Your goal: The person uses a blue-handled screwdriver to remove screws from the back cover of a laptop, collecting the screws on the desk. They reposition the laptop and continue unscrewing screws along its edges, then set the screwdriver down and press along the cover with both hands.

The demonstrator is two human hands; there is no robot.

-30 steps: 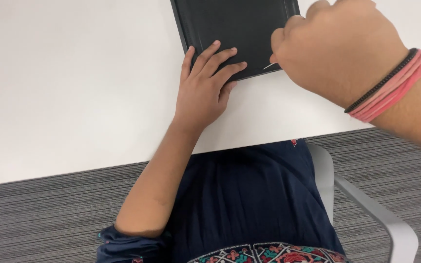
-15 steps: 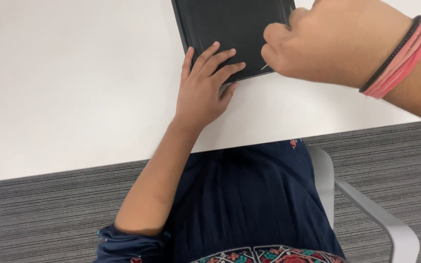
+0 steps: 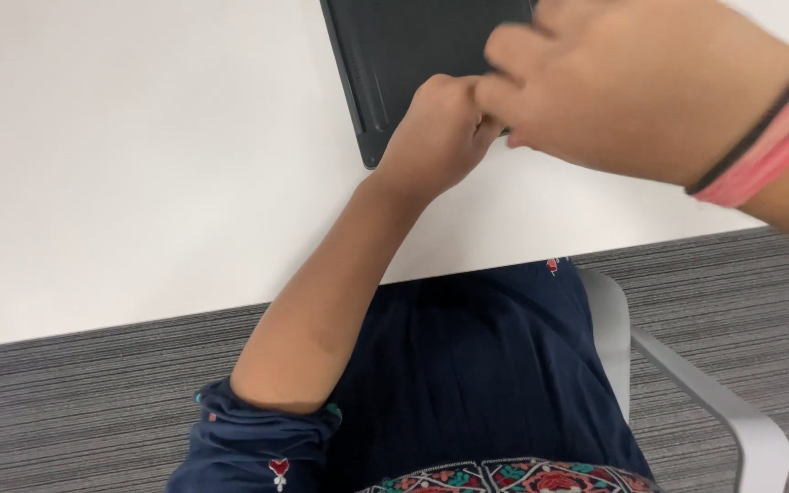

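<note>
A dark flat slab [image 3: 413, 55] is lying on the white bench [image 3: 139, 155], its near corner pointing toward the person. The left hand [image 3: 436, 137] is resting on that near edge, its fingers [image 3: 454, 96] curling into a loose fist on the slab. The right hand [image 3: 632, 87], blurred, is hovering just above and touching the left knuckles; whether its fingers are gripping anything cannot be told. Bands [image 3: 760, 137] are circling the right wrist.
</note>
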